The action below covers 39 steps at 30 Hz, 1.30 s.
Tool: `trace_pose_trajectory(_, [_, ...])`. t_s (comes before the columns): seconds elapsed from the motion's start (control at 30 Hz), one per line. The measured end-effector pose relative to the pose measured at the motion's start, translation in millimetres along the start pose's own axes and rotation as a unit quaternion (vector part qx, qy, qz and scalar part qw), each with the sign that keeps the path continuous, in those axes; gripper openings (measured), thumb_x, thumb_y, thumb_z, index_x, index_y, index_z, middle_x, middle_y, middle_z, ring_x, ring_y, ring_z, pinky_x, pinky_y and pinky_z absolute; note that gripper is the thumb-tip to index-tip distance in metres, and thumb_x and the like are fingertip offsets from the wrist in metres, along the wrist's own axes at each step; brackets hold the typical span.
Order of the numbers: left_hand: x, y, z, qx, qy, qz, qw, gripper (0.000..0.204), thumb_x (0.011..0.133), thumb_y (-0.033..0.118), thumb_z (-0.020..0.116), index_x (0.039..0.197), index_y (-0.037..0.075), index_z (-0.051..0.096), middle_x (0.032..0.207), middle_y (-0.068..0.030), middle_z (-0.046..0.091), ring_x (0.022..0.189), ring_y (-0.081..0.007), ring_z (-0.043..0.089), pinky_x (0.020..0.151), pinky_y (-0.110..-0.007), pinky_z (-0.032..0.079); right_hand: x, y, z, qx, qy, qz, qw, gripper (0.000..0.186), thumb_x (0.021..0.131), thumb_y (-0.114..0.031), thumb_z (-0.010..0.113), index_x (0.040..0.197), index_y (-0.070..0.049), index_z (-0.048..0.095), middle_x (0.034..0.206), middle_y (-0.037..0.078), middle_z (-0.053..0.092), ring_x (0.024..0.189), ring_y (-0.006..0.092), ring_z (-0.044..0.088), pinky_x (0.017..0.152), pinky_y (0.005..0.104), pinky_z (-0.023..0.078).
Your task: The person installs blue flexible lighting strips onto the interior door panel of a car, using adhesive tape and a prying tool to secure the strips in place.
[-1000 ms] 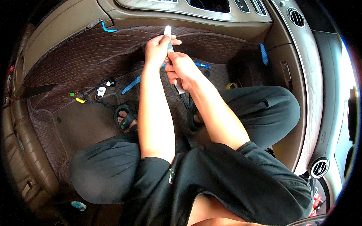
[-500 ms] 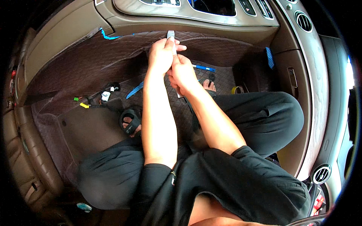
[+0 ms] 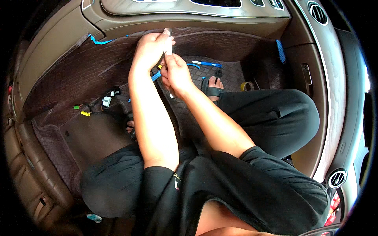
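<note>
A flat silver pry tool (image 3: 169, 49) stands in both my hands, its upper tip at the lower edge of the brown console panel (image 3: 220, 24). My left hand (image 3: 149, 50) is closed around its upper part, the fingers partly hidden behind it. Lower down, my right hand (image 3: 175, 74) grips the shaft, and the tool's lower end pokes out below that fist. Behind my hands, a blue strip-like tool (image 3: 156, 76) lies on the quilted dark mat, partly covered by my arm.
A blue-and-white tool (image 3: 206, 63) and a yellow tape roll (image 3: 247, 86) lie by my right foot. Loose wiring with a white connector (image 3: 106, 101) and a yellow connector (image 3: 85, 113) is at left. Blue tape (image 3: 280, 52) clings to the right side.
The view has shifted, so the console and both hands appear farther left. My left hand sits more to the tool's left, and more of my right sandal shows. Both hands keep their hold.
</note>
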<state>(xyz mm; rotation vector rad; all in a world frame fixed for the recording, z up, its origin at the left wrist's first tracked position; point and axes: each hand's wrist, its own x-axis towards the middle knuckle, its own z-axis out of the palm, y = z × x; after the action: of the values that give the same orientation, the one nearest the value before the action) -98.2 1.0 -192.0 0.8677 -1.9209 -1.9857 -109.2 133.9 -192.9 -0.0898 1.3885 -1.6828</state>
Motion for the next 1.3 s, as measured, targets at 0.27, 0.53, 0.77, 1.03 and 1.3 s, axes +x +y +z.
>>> trace_pose_trajectory(0.27, [-3, -14, 13, 0.092, 0.158, 0.080, 0.980, 0.037, 0.098, 0.034, 0.057, 0.097, 0.004, 0.078, 0.088, -0.0081, 0.078, 0.083, -0.0204, 0.075, 0.080, -0.033, 0.054, -27, 34, -25, -0.051, 0.143, -0.023, 0.988, 0.031, 0.107, -0.036, 0.044, 0.090, -0.011, 0.049, 0.055, -0.003, 0.040, 0.037, 0.0095, 0.032, 0.034, 0.0282, 0.025])
trace_pose_trajectory(0.53, [-2, -10, 54, 0.198, 0.320, 0.119, 0.919, 0.041, 0.083, 0.052, 0.077, 0.080, 0.011, 0.079, 0.068, -0.0060, 0.073, 0.065, -0.0264, 0.072, 0.067, -0.038, 0.055, -13, 27, -35, -0.063, 0.144, -0.082, 0.984, 0.033, 0.109, -0.031, 0.043, 0.087, -0.007, 0.051, 0.056, -0.001, 0.044, 0.041, 0.0094, 0.038, 0.037, 0.0289, 0.030])
trace_pose_trajectory(0.77, [-7, -24, 53, 0.068, 0.280, 0.111, 0.951, 0.038, 0.092, 0.043, 0.070, 0.093, 0.006, 0.076, 0.081, -0.0137, 0.074, 0.074, -0.0266, 0.073, 0.069, -0.037, 0.054, -25, -7, -27, -0.082, 0.097, 0.016, 0.992, 0.032, 0.107, -0.035, 0.043, 0.089, -0.010, 0.051, 0.057, -0.002, 0.042, 0.039, 0.0106, 0.033, 0.036, 0.0296, 0.028])
trace_pose_trajectory(1.03, [-18, -23, 45, 0.059, 0.113, 0.114, 0.985, 0.030, 0.098, 0.031, 0.063, 0.099, 0.004, 0.075, 0.088, -0.0095, 0.077, 0.073, -0.0195, 0.070, 0.068, -0.035, 0.053, -23, -28, -22, -0.073, 0.051, 0.060, 0.994, 0.035, 0.108, -0.038, 0.039, 0.088, -0.012, 0.047, 0.057, -0.004, 0.039, 0.040, 0.0091, 0.032, 0.037, 0.0296, 0.027])
trace_pose_trajectory(1.3, [-16, -22, 46, 0.067, 0.138, 0.151, 0.977, 0.030, 0.099, 0.032, 0.060, 0.105, 0.005, 0.073, 0.092, -0.0097, 0.077, 0.081, -0.0243, 0.074, 0.073, -0.037, 0.055, -25, -32, -15, -0.082, 0.057, 0.064, 0.993, 0.029, 0.108, -0.031, 0.036, 0.087, -0.014, 0.048, 0.058, -0.006, 0.037, 0.042, 0.0064, 0.029, 0.039, 0.0268, 0.025])
